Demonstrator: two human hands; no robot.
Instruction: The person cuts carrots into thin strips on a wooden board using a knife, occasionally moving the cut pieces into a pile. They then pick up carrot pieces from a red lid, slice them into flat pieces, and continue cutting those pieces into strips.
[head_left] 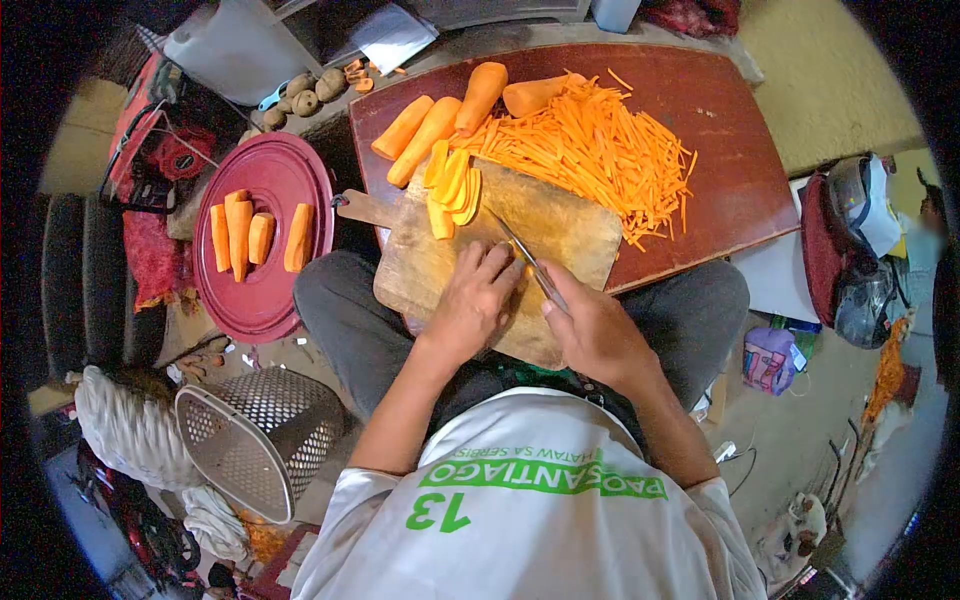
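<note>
A wooden cutting board [420, 260] with a handle lies across my lap and the edge of the red-brown table. My right hand [595, 335] is closed round the handle of a knife [527, 258], its blade slanting up and left over the board. Close beside the blade, my left hand [474, 298] presses down with curled fingers on a carrot piece, mostly hidden; a little orange shows at the fingertips. Carrot slices [455, 190] overlap at the board's upper left. Behind the board, a heap of carrot strips [600, 150] spreads over the table.
Peeled whole carrots [425, 140] rest on the table [720, 130] at left. More carrots [240, 232] sit on a round red lid [215, 290]. Potatoes [305, 97] lie beyond the table's left corner. A white perforated basket [270, 425] stands tilted on the floor at left.
</note>
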